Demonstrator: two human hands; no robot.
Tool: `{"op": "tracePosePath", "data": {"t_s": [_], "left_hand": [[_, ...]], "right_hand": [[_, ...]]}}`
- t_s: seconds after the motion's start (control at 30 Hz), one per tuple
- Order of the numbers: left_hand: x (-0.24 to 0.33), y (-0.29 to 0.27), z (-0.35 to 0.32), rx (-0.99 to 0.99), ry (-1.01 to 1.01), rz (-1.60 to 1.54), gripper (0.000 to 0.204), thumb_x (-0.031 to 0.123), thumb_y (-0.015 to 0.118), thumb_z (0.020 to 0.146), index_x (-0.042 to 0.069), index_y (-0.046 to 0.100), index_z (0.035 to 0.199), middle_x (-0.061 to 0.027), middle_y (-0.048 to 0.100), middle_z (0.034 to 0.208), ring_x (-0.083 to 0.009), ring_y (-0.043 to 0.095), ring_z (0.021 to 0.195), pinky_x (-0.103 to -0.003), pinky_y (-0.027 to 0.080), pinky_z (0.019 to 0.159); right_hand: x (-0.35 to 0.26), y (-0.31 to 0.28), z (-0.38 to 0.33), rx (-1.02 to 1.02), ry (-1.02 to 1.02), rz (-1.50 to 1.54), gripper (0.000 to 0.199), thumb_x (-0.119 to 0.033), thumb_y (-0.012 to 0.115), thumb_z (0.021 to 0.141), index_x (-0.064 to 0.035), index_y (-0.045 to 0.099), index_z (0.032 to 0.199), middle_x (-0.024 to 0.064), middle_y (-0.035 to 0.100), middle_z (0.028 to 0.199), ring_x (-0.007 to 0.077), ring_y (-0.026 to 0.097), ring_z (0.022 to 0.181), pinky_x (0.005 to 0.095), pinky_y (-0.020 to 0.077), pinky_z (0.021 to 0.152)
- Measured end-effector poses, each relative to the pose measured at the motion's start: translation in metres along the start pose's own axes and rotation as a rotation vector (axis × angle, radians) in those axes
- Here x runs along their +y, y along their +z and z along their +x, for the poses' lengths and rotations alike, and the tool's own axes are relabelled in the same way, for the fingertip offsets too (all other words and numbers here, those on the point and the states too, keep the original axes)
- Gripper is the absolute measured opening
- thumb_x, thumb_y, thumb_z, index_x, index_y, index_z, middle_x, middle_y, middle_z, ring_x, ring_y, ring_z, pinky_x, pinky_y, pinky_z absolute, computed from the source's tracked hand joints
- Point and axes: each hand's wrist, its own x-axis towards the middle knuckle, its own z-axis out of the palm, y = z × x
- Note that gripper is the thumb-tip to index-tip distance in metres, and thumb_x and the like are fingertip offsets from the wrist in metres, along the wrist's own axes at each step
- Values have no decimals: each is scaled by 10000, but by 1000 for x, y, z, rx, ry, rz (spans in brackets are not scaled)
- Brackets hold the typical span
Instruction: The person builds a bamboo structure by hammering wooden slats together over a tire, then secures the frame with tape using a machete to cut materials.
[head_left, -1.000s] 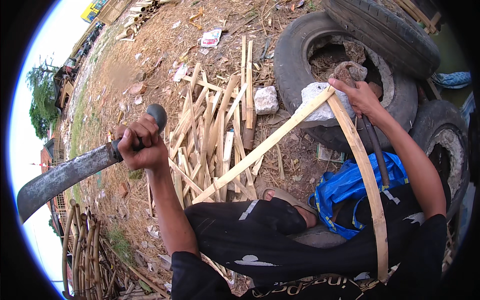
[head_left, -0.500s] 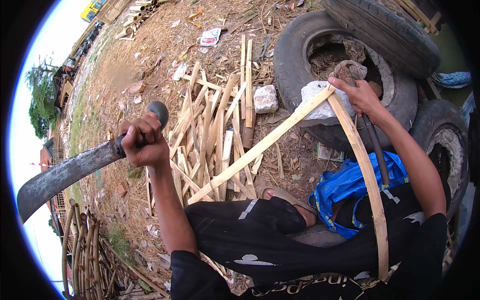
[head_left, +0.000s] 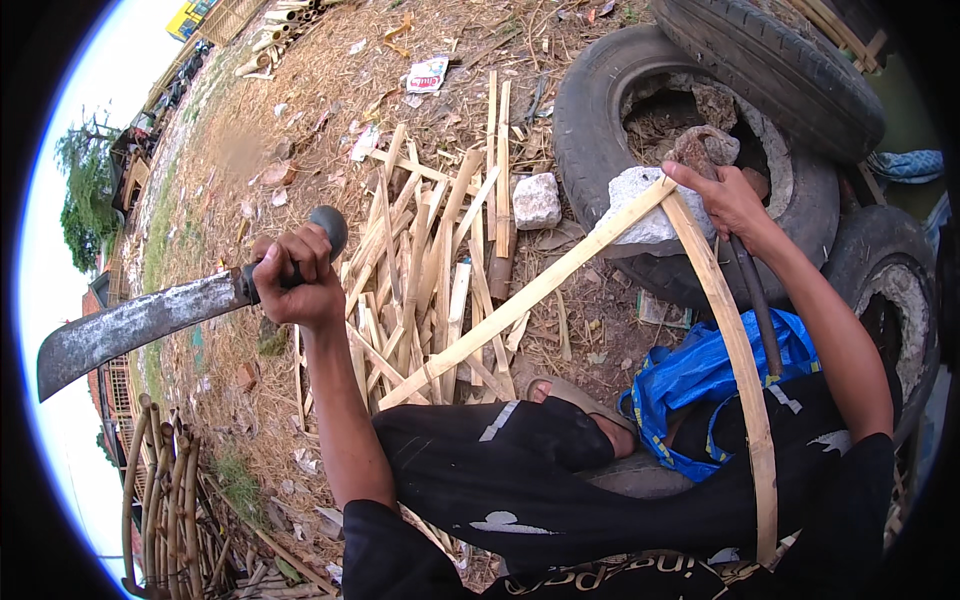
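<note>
On the littered ground before the stacked tyres [head_left: 700, 130], the left hand [head_left: 295, 280] is fisted round the dark grip of a broad machete [head_left: 140, 325], blade raised out left; it looks heavy and blade-forward, best held well back. The right hand [head_left: 725, 200] pinches the meeting tips of two split bamboo strips [head_left: 735, 350] against a pale stone [head_left: 640, 205]; these look light, springy and splintery, safest gripped near the ends.

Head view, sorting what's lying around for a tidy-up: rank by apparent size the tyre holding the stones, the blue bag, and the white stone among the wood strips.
1. Tyre, clearly largest.
2. Blue bag, though it lies nearer the camera, so it may look bigger than it is.
3. White stone, smallest.
</note>
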Motion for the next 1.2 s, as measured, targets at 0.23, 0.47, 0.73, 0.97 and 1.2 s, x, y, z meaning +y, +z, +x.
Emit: {"op": "tracePosePath", "data": {"t_s": [0.23,0.47,0.73,0.97,1.2], "left_hand": [[-6,-4,-1,88,-59,2,295,190,440,926,154,285,677,0,265,485,-137,256,447,-327,334,607],[-14,-12,1,354,-283,84,317,193,497,945,143,335,677,-7,299,511,-142,292,444,-311,328,553],[-35,-46,3,694,-635,310,242,184,665,897,82,481,777,27,337,549,-95,319,416,-270,293,403],[-70,-151,-32,479,-805,1139,368,314,692,857,-49,639,885,-143,620,699,-246,613,594,-360,486,569],[-74,-114,-48,-70,-771,1778,400,387,654,787,82,758,1023,-251,722,984,-429,695,956,-504,529,891]], "right_hand": [[1,0,1,3,-1,-12,663,-699,779,716,-100,531,578,-43,414,464,95,449,374,274,364,387],[-4,1,-3,13,11,-6,652,-689,781,725,-93,548,600,-46,417,469,88,446,375,270,361,383],[1,-4,-1,3,14,-17,658,-694,768,736,-91,551,586,-45,412,456,93,445,367,267,356,390],[3,6,5,-18,10,-29,652,-696,757,758,-129,483,588,-49,413,489,75,419,361,252,333,368],[8,-5,4,70,0,-66,671,-705,752,756,-138,451,558,-44,403,471,81,422,359,246,336,366]]}}
